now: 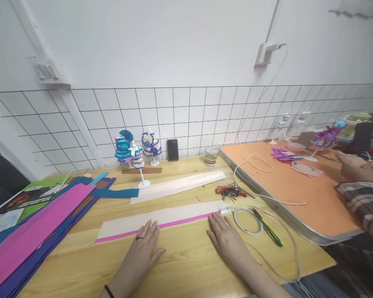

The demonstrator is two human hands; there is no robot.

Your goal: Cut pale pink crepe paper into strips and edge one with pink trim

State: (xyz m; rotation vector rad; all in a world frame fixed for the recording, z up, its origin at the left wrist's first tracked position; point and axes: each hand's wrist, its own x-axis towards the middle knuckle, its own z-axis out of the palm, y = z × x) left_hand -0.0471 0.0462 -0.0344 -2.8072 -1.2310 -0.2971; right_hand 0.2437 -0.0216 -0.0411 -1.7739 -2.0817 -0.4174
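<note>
A long cream strip (174,214) with a magenta strip (186,221) along its near edge lies across the wooden table. My left hand (146,244) rests flat with its fingertips on the magenta edge, left of the middle. At the right end, my right hand (225,236) lies flat, its fingertips on the strip's corner beside a small white piece (225,210). Both hands have their fingers stretched out and hold nothing. Just right of my right hand are a white ring of tape or wire (248,222) and green-handled tweezers or scissors (269,229).
A second cream strip (180,187) lies behind. Pink, blue and purple sheets (46,231) are stacked at left. Decorated miniature dress forms (139,161), a phone (172,150) and a glass jar (211,156) stand toward the wall. A co-worker's hand (357,165) is over the orange table (298,198).
</note>
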